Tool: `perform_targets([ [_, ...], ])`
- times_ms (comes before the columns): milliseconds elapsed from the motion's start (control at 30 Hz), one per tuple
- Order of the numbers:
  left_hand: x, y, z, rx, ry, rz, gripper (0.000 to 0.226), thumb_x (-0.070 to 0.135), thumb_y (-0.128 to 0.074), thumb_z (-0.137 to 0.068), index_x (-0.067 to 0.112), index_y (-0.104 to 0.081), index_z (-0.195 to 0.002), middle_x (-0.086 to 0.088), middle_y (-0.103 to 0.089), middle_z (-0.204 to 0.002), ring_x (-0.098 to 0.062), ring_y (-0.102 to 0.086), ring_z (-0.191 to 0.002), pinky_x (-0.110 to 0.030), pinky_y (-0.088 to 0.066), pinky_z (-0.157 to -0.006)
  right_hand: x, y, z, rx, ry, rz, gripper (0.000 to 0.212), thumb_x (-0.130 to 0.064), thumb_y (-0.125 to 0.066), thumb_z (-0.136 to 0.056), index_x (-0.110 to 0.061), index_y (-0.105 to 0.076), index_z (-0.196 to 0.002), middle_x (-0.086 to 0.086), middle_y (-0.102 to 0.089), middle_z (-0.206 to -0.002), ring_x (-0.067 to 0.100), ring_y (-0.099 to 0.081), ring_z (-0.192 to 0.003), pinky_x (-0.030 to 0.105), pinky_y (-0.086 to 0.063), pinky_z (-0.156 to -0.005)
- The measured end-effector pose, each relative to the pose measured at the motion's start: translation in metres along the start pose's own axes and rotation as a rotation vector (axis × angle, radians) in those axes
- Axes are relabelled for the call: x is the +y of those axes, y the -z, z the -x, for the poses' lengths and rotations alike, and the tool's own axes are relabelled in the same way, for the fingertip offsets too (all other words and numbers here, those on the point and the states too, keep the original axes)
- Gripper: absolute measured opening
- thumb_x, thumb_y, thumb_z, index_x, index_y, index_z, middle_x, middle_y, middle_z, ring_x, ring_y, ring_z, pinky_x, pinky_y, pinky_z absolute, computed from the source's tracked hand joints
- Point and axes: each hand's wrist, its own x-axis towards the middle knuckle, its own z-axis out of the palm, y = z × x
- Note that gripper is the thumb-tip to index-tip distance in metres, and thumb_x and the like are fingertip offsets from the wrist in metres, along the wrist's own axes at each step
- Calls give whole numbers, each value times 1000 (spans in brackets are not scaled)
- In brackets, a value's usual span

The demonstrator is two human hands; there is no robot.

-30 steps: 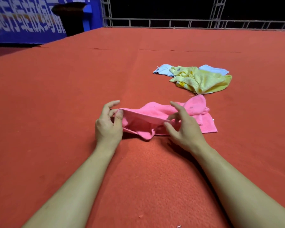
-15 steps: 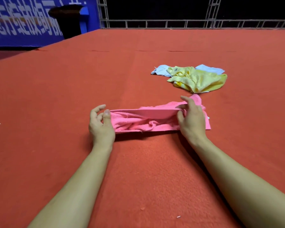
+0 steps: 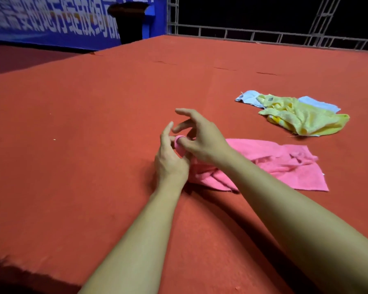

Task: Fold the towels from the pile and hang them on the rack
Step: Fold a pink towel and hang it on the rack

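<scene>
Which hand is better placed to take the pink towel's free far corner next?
Probably right: the left hand pinches the pink towel at its left end; the right hand crosses beside it.

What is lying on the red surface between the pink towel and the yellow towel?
Nothing: in the head view only a bare strip of the red surface separates the pink towel from the yellow towel; they do not touch.

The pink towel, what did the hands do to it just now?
The right hand crossed over to meet the left hand at the pink towel's left end, both pinching it there. The towel's right side dropped flat. The yellow towel on the blue towel stayed put.
</scene>
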Motion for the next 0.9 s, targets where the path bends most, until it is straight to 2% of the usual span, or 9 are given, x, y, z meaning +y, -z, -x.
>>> perform_targets([
  [133, -4, 4, -5, 180, -98, 11, 20, 25, -65, -91, 14, -68, -107, 0, -67, -101, -14, -60, -93, -24, -43, -82, 0, 8, 12, 125, -93, -483, 48, 1, -50, -81, -14, -54, -126, 0, -69, -97, 5, -60, -81, 18, -47, -71],
  [200, -2, 5, -7, 210, -23, 45, 11, 29, -62, -93, 20, -69, -94, 2, -67, -91, -14, -61, -84, -22, -44, -76, 8, 20, 22, 149, -132, -377, 55, -2, -47, -75, -19, -53, -128, -3, -68, -104, 6, -61, -94, 19, -48, -78],
  [300, 1, 8, -11, 238, 142, 139, 8, 29, -65, -94, 27, -63, -87, 13, -64, -76, 5, -57, -69, -9, -40, -65, 26, 31, 42, -26, -138, 5, 67, -9, -59, -76, -24, -44, -140, -6, -62, -119, 11, -55, -118, 22, -44, -98],
  [367, 1, 9, -12, 245, 161, 158, 8, 29, -67, -93, 25, -64, -86, 17, -62, -73, 11, -55, -66, -7, -39, -63, 36, 28, 50, -124, -154, 116, 66, -14, -67, -81, -26, -43, -141, -7, -61, -119, 9, -57, -114, 25, -43, -100],
  [433, 2, 10, -12, 240, 168, 167, 10, 31, -66, -93, 24, -64, -85, 16, -60, -70, 8, -53, -63, -8, -39, -62, 37, 24, 48, -91, -141, 102, 54, -13, -69, -86, -25, -51, -135, -6, -67, -107, 6, -63, -97, 22, -47, -89],
  [500, 0, 11, -13, 260, 206, 174, 14, 32, -66, -93, 22, -64, -85, 15, -59, -68, 2, -52, -62, -11, -39, -61, 33, 23, 41, -5, -132, 40, 41, -12, -67, -89, -23, -58, -128, -5, -71, -93, 11, -65, -82, 24, -49, -78],
  [600, -4, 12, -17, 304, 265, 192, 19, 36, -65, -93, 18, -64, -86, 13, -58, -69, -6, -52, -64, -23, -41, -64, 26, 26, 25, 65, -149, 1, 29, -13, -64, -92, -23, -63, -120, -6, -73, -85, 8, -67, -77, 23, -50, -75],
  [733, 4, 15, -14, 275, 348, 157, 30, 43, -66, -90, 17, -63, -104, 6, -64, -90, -19, -60, -87, -21, -38, -67, 23, 23, 0, 49, -131, 45, 25, -17, -63, -94, -23, -64, -118, -12, -68, -74, -5, -59, -63, 18, -43, -67],
  [900, 0, 12, -11, 10, 285, -110, 101, 46, -85, -64, 24, -31, -147, 4, -55, -129, -21, -48, -122, -35, -39, -102, 14, 17, -38, 10, -78, 169, 26, -20, -62, -95, -23, -64, -121, -9, -70, -87, -4, -62, -74, 15, -45, -72],
])
